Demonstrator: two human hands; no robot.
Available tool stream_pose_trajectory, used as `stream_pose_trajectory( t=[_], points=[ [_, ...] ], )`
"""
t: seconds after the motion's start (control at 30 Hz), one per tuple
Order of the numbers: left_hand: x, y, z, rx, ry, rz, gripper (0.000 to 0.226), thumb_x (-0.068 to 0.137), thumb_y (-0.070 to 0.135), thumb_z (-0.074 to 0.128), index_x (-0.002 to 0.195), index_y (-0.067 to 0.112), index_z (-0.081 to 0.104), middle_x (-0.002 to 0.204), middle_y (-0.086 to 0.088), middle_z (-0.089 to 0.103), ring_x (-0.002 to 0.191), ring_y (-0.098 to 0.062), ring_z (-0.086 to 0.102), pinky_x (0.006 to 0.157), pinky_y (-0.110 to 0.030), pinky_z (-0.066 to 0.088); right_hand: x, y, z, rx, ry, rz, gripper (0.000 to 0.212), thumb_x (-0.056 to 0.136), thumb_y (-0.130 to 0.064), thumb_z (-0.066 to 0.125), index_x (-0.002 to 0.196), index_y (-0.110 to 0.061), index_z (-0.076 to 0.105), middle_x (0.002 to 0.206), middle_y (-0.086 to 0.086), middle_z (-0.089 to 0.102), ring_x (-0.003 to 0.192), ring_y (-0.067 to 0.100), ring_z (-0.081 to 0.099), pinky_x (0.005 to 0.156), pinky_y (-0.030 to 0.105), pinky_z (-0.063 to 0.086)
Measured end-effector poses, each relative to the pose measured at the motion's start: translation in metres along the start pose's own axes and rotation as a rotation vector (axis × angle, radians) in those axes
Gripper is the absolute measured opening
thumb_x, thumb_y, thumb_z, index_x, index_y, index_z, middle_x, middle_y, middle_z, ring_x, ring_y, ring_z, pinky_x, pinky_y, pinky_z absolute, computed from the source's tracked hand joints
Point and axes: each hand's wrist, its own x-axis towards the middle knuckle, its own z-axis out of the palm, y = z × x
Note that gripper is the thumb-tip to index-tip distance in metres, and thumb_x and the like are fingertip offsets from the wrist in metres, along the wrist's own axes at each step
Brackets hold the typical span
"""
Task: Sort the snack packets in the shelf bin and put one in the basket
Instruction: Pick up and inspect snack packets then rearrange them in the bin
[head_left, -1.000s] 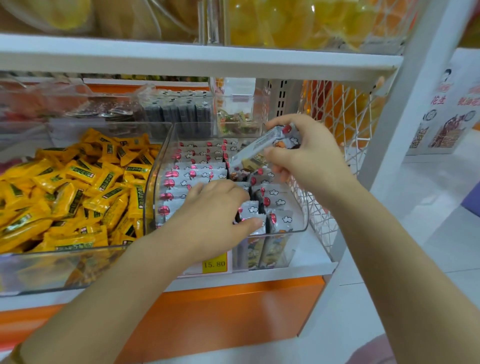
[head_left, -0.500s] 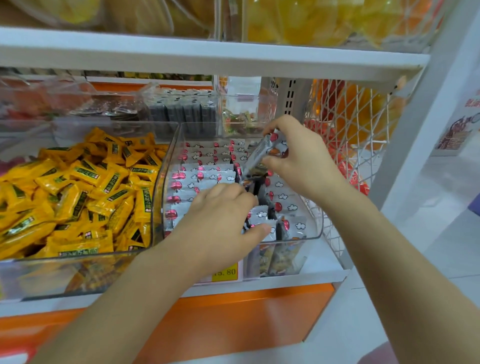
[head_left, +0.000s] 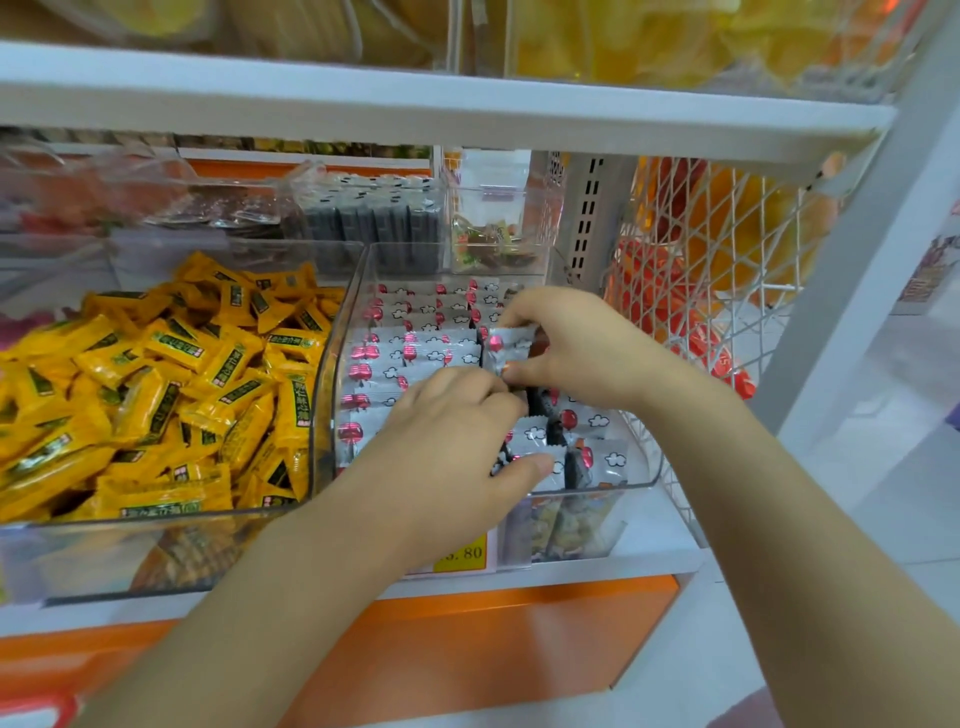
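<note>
My right hand (head_left: 566, 348) pinches one silver packet (head_left: 508, 347) between thumb and fingertips, low over the clear bin (head_left: 645, 475). My left hand (head_left: 447, 431) lies curled on the packet rows (head_left: 415, 358); I cannot tell whether it holds any. Foil is crinkled, with red print. The bin sits at the right end of the shelf (head_left: 597, 564), wire mesh (head_left: 727, 270) just beside it. Yellow packets (head_left: 156, 389) crowd the left.

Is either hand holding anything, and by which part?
The right hand pinches a silver packet by its right end. The left hand rests on the other packets; whether it grips one cannot be told.
</note>
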Motion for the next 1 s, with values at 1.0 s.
stream_pose_trajectory(
  t=[1.0],
  points=[
    [-0.001, -0.012, -0.023, -0.244, 0.281, -0.233, 0.05, 0.095, 0.027, 0.045, 0.143, 0.024, 0.03, 0.144, 0.004, 0.032, 0.127, -0.01, 0.034, 0.097, -0.018, 0.023, 0.007, -0.001, -0.002, 0.159, 0.548, 0.095, 0.007, 0.093, -0.014, 0.051, 0.088, -0.018, 0.048, 0.083, -0.004, 0.052, 0.068, 0.011, 0.05, 0.06, 0.026, 0.037]
  ],
)
